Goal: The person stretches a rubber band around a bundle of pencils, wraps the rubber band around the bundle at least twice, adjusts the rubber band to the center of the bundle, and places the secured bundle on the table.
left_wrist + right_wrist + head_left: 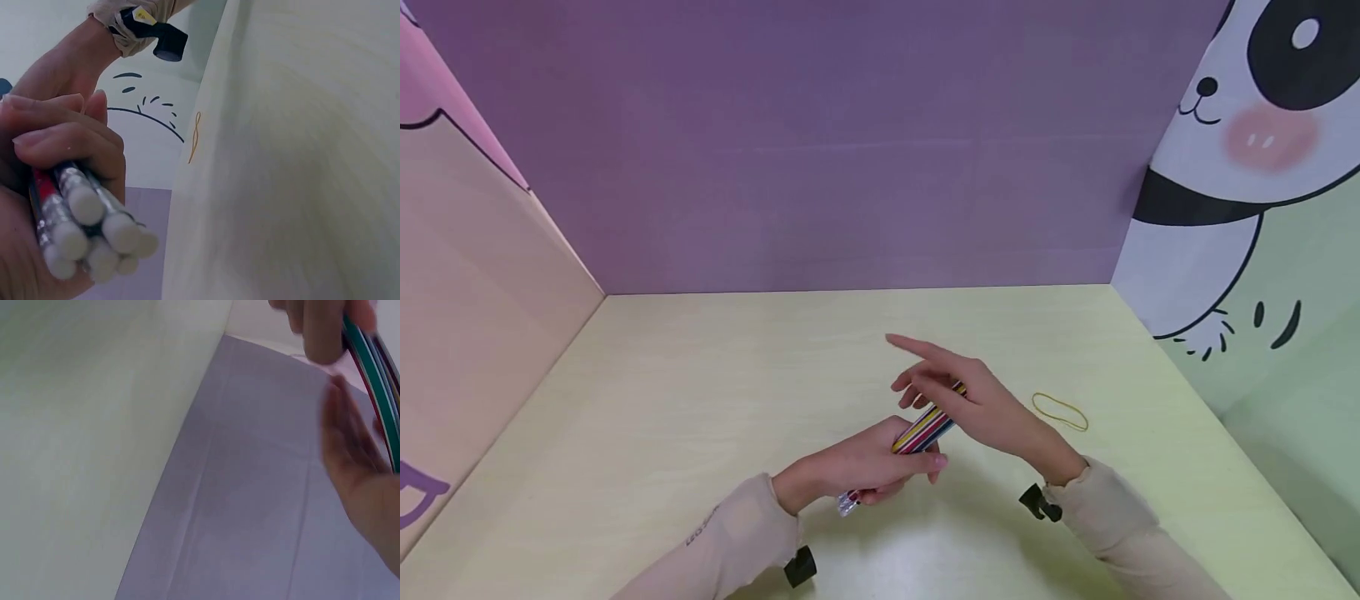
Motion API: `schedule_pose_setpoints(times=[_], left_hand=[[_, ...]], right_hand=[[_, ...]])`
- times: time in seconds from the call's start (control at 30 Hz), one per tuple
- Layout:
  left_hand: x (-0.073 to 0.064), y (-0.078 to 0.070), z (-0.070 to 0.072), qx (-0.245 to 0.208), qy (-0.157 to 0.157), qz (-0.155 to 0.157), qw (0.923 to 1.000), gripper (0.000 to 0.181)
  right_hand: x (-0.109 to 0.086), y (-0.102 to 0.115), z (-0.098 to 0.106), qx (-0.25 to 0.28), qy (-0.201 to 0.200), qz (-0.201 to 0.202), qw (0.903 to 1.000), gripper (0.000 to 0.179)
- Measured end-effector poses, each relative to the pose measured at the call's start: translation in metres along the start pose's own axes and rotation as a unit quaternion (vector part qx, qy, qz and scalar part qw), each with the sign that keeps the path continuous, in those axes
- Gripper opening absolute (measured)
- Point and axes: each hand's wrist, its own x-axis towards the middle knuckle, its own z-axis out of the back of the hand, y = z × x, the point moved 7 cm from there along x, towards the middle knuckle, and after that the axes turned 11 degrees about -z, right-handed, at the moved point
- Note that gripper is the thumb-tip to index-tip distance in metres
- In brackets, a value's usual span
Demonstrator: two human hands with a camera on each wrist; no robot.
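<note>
My left hand (pixel 880 454) grips a bundle of striped, many-coloured pencils (pixel 925 429), its fingers curled round them. In the left wrist view the bundle's near end shows several white erasers (pixel 103 240) in silvery ferrules. The right hand (pixel 955 387) is at the other end of the bundle, index finger stretched out and thumb beside the pencils. In the right wrist view the right hand's fingers (pixel 350 425) are loosely extended and blurred next to the pencils. A thin yellow rubber band (pixel 1060 412) lies on the table, right of the right hand.
The pale table (pixel 700 375) is bounded by a purple back wall (pixel 850 167), a pinkish left wall (pixel 475 267) and a right wall with a panda picture (pixel 1195 183). Dark wrist cameras hang below both sleeves.
</note>
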Motion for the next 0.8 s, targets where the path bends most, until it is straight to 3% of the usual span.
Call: schedule_pose_setpoints(times=[0.1, 0.2, 0.3, 0.47, 0.63, 0.8], left_hand=[[-0.001, -0.003, 0.004, 0.027, -0.010, -0.008, 0.9995, 0.021], [-0.001, -0.005, 0.005, 0.040, -0.011, -0.015, 0.9990, 0.019], [-0.003, -0.009, 0.005, 0.043, -0.009, -0.021, 0.9988, 0.015], [-0.003, -0.011, 0.000, 0.039, -0.006, -0.035, 0.9986, 0.021], [0.002, -0.007, -0.008, -0.031, 0.018, -0.047, 0.9983, 0.026], [0.002, -0.004, -0.015, -0.119, 0.036, -0.039, 0.9915, 0.029]], right_hand=[[0.000, 0.009, 0.001, -0.014, -0.054, 0.058, 0.9967, 0.058], [-0.001, 0.014, 0.001, -0.054, -0.080, 0.090, 0.9912, 0.055], [-0.001, 0.010, -0.002, -0.065, -0.059, 0.074, 0.9934, 0.040], [-0.003, -0.003, -0.004, -0.032, -0.014, 0.004, 0.9994, 0.020], [-0.004, -0.006, -0.002, -0.032, 0.005, -0.020, 0.9993, 0.032], [-0.001, -0.007, -0.002, -0.017, 0.031, -0.026, 0.9990, 0.043]])
